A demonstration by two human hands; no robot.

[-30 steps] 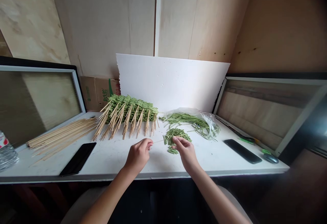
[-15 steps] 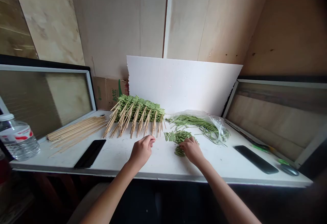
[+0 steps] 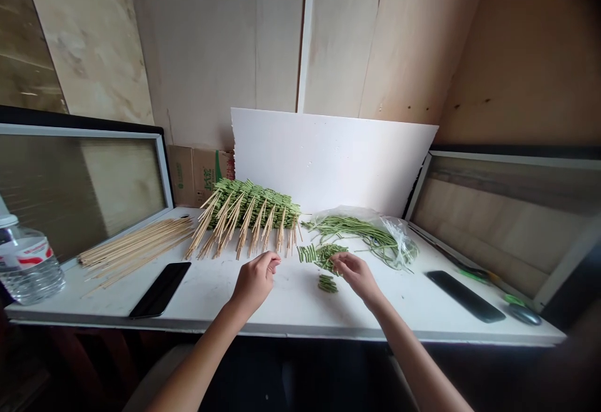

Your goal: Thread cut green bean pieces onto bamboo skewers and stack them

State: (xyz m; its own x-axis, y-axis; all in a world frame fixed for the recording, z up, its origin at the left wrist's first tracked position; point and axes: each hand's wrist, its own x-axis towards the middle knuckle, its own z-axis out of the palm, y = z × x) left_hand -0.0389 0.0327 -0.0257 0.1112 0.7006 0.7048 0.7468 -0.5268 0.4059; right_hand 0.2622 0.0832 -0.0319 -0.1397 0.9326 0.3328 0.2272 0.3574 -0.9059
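My left hand (image 3: pixel 257 276) is over the middle of the white table (image 3: pixel 282 302), its fingers curled together; what they hold, if anything, is too small to tell. My right hand (image 3: pixel 354 271) has its fingertips at the edge of a heap of cut green beans (image 3: pixel 328 254), pinched on something hidden. Left of the heap lies a short row of bean pieces (image 3: pixel 307 253). A small group of pieces (image 3: pixel 327 283) lies nearer the front edge. Behind my left hand are stacked skewered beans (image 3: pixel 256 202) with wooden stick ends pointing forward.
Loose wooden sticks (image 3: pixel 136 243), a black phone (image 3: pixel 160 289) and a water bottle (image 3: pixel 30 262) are at the left. Long beans (image 3: pixel 357 230) lie in a clear bag behind the heap. A dark flat case (image 3: pixel 464 296) and a mouse (image 3: pixel 524 314) are at the right.
My right hand has moved back from the small front group of pieces to the heap's edge, leaving that group in full view. The camera view has tilted slightly. My left hand stays much the same.
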